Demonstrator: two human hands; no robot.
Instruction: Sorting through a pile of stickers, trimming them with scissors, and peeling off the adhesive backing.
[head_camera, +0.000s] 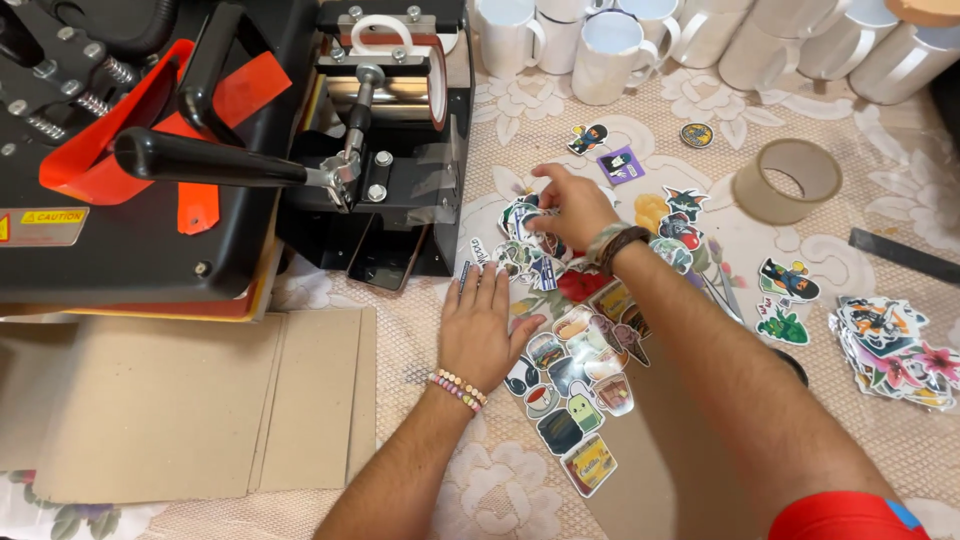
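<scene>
head view: the left hand (478, 330) is being pressed flat, fingers open, on the lace tablecloth (700, 110) beside spread stickers (575, 375). a sticker (528, 215) is being pinched by the right hand (572, 207) near the mug press (385, 90).

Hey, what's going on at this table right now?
A person is sorting through die-cut stickers spread over a lace tablecloth. The left hand rests flat on the cloth beside them, while the right hand reaches forward and picks at a small cluster of stickers. A black and orange heat press sits to the left, white mugs line the back, and a tape roll lies to the right.
</scene>
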